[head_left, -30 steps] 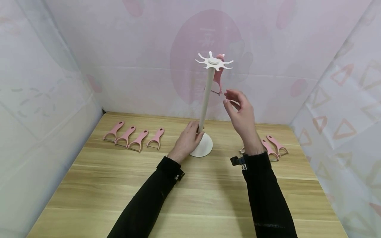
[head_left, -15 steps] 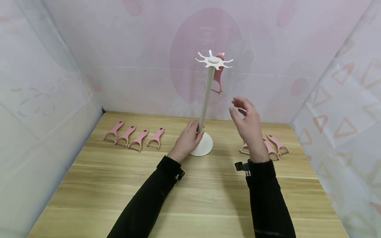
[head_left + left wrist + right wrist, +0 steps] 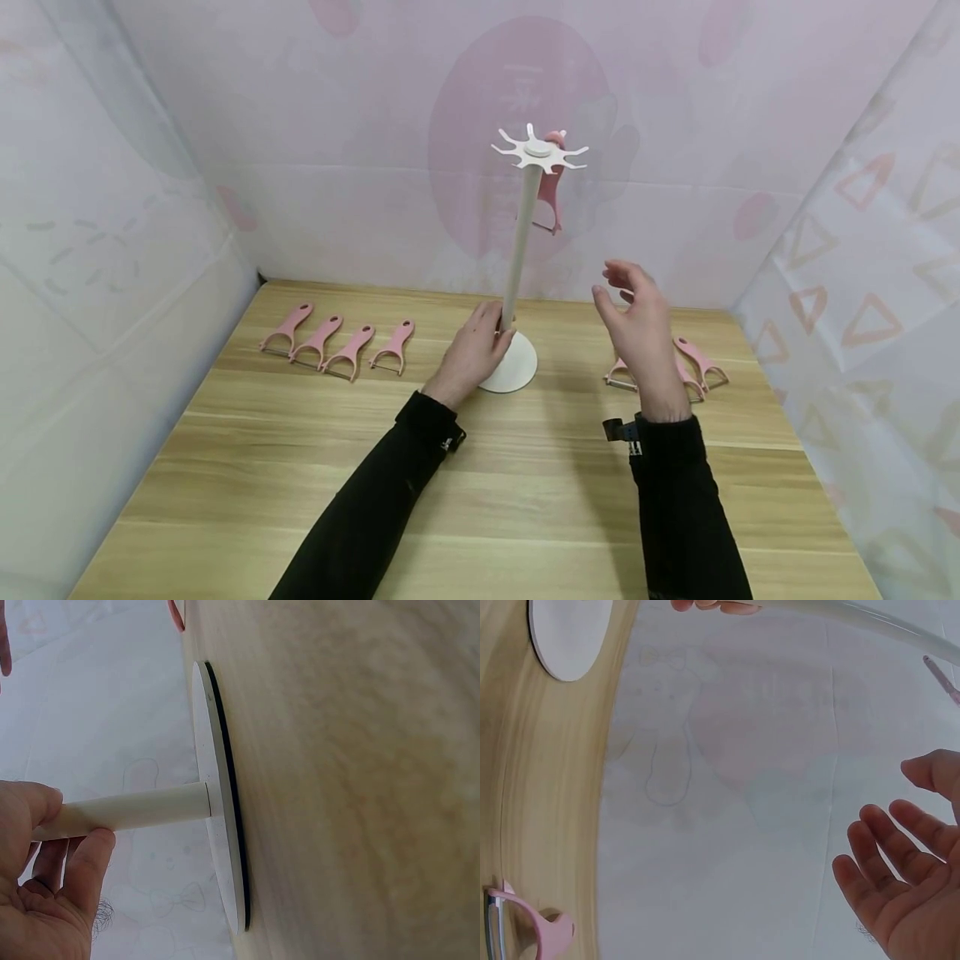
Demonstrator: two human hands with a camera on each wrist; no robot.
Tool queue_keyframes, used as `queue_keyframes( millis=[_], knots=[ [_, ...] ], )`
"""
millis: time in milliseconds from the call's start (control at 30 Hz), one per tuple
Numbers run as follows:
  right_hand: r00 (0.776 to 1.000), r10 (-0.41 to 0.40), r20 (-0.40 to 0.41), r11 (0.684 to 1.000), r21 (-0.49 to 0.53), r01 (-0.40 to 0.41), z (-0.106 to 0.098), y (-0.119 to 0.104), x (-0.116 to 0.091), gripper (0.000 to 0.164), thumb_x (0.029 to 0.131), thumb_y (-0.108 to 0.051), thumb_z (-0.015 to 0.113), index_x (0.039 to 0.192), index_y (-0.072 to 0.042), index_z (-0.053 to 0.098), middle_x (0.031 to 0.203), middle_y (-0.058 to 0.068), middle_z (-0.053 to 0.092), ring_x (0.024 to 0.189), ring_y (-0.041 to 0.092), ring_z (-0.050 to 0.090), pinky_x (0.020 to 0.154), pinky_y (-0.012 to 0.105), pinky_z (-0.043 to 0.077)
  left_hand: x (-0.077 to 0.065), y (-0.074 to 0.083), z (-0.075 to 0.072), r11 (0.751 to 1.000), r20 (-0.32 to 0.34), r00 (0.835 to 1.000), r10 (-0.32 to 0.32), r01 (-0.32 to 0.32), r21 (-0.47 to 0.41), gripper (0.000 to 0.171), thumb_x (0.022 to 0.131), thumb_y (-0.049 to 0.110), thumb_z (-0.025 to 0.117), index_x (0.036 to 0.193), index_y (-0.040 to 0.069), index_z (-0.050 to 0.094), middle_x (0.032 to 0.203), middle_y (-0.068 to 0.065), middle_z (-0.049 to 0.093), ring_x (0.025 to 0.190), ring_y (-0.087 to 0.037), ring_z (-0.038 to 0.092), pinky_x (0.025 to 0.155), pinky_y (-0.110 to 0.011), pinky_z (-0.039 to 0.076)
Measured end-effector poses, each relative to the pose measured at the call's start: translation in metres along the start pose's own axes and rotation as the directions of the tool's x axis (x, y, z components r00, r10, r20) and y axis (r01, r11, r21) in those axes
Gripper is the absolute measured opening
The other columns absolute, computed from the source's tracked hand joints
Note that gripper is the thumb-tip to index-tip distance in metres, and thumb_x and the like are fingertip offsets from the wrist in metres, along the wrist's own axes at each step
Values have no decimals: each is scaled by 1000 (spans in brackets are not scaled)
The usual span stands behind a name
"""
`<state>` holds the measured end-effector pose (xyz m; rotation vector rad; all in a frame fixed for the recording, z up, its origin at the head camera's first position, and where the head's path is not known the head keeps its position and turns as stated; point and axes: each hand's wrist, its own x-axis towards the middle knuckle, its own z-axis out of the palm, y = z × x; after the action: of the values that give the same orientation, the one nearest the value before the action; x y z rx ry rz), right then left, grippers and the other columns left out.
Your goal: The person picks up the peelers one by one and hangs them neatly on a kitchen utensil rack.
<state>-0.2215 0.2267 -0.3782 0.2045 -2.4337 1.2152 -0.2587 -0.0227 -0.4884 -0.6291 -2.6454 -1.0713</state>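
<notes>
White stand point(image 3: 520, 250) upright on wooden table point(image 3: 502, 500); pink peeler point(image 3: 549, 190) hangs at its top. Left hand point(image 3: 471, 348) grips it low. Right hand point(image 3: 639, 329) empty, fingers loosely bent, midair. Four loose peelers point(image 3: 326, 332) lie left; right-side peelers point(image 3: 693, 353) partly hidden.

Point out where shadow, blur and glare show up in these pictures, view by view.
Head: a soft shadow falls on the table, left of the right sleeve; left wrist: the wood grain nearest the lens is blurred, while the edge of the white base looks crisper; right wrist: a bright highlight runs along the pole, and the backdrop looks hazy and washed out.
</notes>
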Motion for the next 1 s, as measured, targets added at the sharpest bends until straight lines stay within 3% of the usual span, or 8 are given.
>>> queue_keyframes(
  millis=[233,1000],
  knots=[
    [999,49,15,998,-45,-49,-2,11,-5,50,102,-29,66,145,-7,55,136,11,61,127,28,55,109,51,43,0,-1,0,1000,2,1000,0,0,7,28,107,27,57,129,9,55,113,-5,53,94,-16,56,78,-31,54],
    [978,204,50,964,-183,-192,-4,43,-11,55,102,-27,65,150,-4,50,143,18,57,131,36,51,108,54,43,1,-2,2,1000,2,1000,-1,1,5,31,107,26,56,133,8,54,116,-5,53,97,-15,57,83,-28,55]
  ],
)
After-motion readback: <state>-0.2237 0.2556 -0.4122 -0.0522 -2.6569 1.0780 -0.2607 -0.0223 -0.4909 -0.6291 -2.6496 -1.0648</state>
